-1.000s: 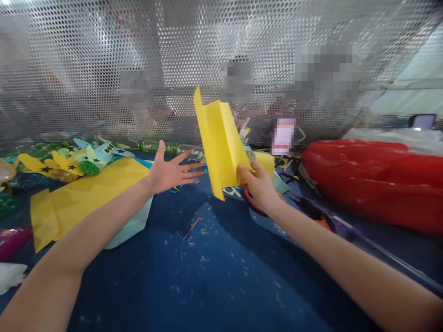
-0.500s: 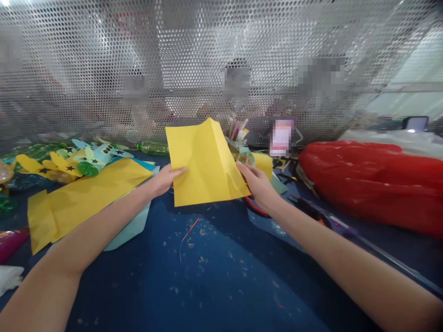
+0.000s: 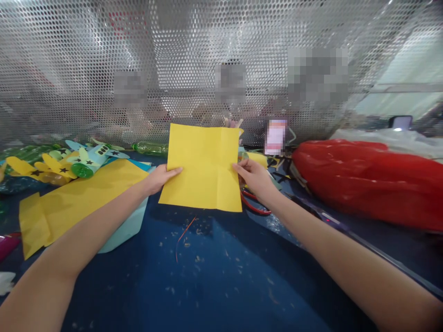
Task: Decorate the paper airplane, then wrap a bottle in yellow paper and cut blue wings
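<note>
The left hand (image 3: 158,180) is pinching the left edge of a creased yellow paper sheet (image 3: 195,168), while the right hand (image 3: 255,179) is gripping the right edge. The sheet is being held up, nearly upright, above the blue surface (image 3: 207,286). A larger yellow sheet (image 3: 93,189) is lying farther left; a red plastic bag (image 3: 363,184) is resting on the right.

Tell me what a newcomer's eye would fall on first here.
Probably the yellow sheet, held up in the middle between the left hand and the right hand. Next might come the glossy red plastic spread along the right side, then the pale toy plane with black stars on the left.
</note>
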Tool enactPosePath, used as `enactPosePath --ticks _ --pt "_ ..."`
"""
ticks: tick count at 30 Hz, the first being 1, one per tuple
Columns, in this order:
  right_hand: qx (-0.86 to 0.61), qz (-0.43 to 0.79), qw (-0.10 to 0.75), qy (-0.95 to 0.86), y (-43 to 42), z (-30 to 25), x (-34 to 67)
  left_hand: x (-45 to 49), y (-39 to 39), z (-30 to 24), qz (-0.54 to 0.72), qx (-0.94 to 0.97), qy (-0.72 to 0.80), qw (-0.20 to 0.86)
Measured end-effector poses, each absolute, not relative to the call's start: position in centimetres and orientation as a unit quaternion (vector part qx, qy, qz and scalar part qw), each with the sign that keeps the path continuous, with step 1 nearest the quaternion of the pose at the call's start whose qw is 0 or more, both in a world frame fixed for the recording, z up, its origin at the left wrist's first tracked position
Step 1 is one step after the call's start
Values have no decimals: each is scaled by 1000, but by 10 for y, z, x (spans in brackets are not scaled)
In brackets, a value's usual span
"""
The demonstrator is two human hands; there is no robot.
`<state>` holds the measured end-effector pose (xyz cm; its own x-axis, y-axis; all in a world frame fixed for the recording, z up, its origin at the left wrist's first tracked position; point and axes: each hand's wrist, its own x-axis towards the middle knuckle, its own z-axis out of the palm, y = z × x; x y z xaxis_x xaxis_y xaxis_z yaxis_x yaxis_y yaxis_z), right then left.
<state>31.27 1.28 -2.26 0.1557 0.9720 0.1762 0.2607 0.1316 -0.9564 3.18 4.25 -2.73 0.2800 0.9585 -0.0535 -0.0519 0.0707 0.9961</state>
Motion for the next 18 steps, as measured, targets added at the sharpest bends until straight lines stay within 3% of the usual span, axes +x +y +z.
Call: enactPosePath --ticks 3,6,9,13,18 --pt "-630 233 365 -645 9 -13 319 31 43 -26 433 516 444 591" --pt "-672 28 112 -731 1 -4 327 30 45 -28 443 502 455 587" --pt "-683 -28 -58 -727 -5 -1 332 28 50 -31 459 491 451 587" --pt "-661 29 -136 -737 -6 0 334 25 56 -36 483 468 440 595" --pt "-646 83 -157 -742 -1 6 339 21 62 -38 519 450 431 585"
